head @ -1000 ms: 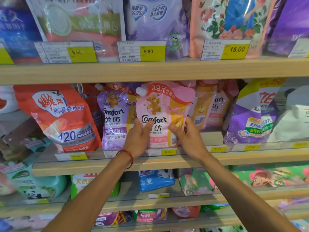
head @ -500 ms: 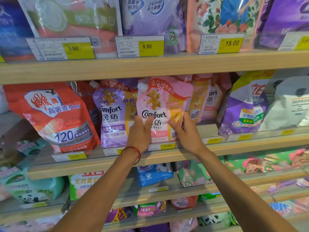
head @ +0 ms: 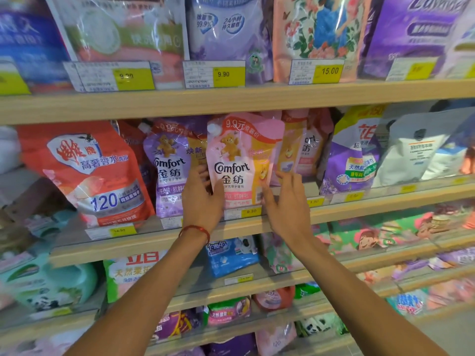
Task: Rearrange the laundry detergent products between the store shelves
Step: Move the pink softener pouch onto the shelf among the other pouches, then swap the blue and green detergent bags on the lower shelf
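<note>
A pink Comfort softener pouch (head: 239,160) stands upright on the middle shelf (head: 154,242), between a purple Comfort pouch (head: 171,170) and orange-pink Comfort pouches (head: 303,150). My left hand (head: 203,204) grips its lower left edge, thumb across the front and fingers behind. My right hand (head: 285,204) is at its lower right corner with fingers spread apart; only the thumb rests on the pouch front, and the other fingers lie beyond its edge.
A big red refill bag (head: 97,173) stands left of the purple pouch. A purple-yellow bag (head: 352,155) and a white bag (head: 416,155) stand to the right. Yellow price tags line the shelf rails. The upper shelf (head: 231,101) and the lower shelves are full of pouches and bottles.
The pink pouch has settled slightly further back on the shelf. My right hand has loosened from its edge and spread its fingers. My left hand keeps its hold.
</note>
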The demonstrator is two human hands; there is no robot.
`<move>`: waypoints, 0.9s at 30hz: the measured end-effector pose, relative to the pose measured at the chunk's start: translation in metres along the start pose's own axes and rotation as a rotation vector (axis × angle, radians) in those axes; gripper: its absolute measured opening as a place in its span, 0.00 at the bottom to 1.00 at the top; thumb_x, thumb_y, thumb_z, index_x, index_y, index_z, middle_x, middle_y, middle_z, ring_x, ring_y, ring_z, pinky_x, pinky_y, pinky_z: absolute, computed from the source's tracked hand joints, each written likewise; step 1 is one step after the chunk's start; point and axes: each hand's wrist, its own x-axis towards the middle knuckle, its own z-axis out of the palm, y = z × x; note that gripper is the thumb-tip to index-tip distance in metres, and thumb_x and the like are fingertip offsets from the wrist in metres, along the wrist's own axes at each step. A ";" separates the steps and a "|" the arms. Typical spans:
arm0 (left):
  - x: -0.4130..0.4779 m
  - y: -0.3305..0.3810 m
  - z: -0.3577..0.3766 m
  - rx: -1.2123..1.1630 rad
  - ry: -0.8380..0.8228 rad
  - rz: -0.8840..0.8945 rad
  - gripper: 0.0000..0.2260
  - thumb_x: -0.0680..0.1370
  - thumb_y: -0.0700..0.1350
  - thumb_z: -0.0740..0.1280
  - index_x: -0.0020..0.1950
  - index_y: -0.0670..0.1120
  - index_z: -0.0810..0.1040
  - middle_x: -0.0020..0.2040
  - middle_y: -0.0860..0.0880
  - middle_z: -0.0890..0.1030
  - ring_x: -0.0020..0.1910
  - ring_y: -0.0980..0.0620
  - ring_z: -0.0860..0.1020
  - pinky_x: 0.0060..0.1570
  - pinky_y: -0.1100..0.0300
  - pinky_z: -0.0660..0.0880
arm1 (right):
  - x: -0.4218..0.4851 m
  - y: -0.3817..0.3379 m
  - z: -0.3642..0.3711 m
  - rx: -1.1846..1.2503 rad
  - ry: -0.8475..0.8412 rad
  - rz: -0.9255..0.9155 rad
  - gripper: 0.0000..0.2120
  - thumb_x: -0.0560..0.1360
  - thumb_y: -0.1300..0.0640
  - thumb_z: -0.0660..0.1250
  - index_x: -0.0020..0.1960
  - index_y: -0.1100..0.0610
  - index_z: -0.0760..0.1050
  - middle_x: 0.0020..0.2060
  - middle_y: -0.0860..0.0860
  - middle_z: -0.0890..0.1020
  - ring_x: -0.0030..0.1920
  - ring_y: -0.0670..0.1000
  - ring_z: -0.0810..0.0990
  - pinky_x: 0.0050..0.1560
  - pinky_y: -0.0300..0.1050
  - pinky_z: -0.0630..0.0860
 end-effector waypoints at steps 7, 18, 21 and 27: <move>-0.059 0.010 -0.041 0.520 -0.077 0.309 0.11 0.83 0.50 0.63 0.65 0.52 0.70 0.56 0.50 0.77 0.51 0.49 0.78 0.42 0.57 0.72 | -0.045 -0.009 -0.027 -0.167 -0.014 -0.191 0.13 0.80 0.53 0.67 0.61 0.59 0.79 0.55 0.57 0.80 0.54 0.61 0.78 0.47 0.54 0.78; -0.185 0.025 -0.106 1.188 -0.222 0.446 0.12 0.80 0.51 0.64 0.57 0.46 0.80 0.53 0.48 0.81 0.49 0.43 0.79 0.40 0.49 0.76 | -0.139 -0.022 -0.060 -0.214 -0.211 -0.322 0.14 0.77 0.49 0.67 0.56 0.56 0.82 0.52 0.53 0.83 0.53 0.58 0.79 0.52 0.54 0.74; -0.207 0.023 -0.123 1.215 -0.255 0.435 0.14 0.80 0.52 0.60 0.57 0.45 0.80 0.53 0.47 0.81 0.49 0.42 0.79 0.41 0.49 0.76 | -0.163 -0.032 -0.059 -0.214 -0.259 -0.337 0.14 0.76 0.49 0.69 0.55 0.56 0.83 0.51 0.52 0.84 0.53 0.58 0.79 0.53 0.54 0.74; -0.224 0.002 -0.167 1.255 -0.296 0.398 0.15 0.80 0.52 0.61 0.57 0.45 0.81 0.55 0.46 0.82 0.49 0.42 0.80 0.42 0.49 0.77 | -0.199 -0.062 -0.040 -0.212 -0.280 -0.347 0.11 0.74 0.50 0.71 0.52 0.56 0.84 0.48 0.51 0.85 0.51 0.58 0.81 0.53 0.53 0.75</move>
